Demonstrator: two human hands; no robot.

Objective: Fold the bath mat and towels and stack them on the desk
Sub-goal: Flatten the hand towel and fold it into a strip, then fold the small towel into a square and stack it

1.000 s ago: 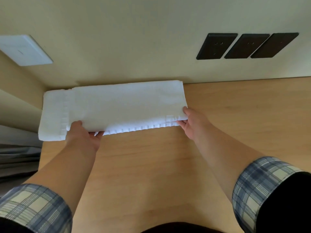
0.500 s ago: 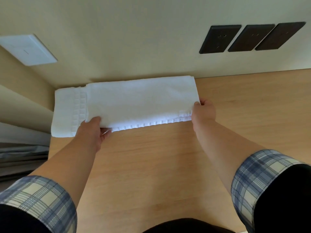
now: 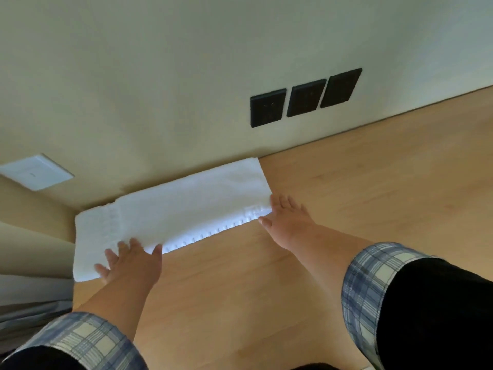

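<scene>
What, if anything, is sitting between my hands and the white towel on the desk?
Nothing visible does. Your left hand rests with straight fingers on the near left end of the folded towel, and your right hand is at its near right corner. The towel lies on the desk against the wall.

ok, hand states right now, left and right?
Left hand: open, fingers spread on the white towel.
Right hand: open, straight fingers touching the towel's near right corner.
</scene>
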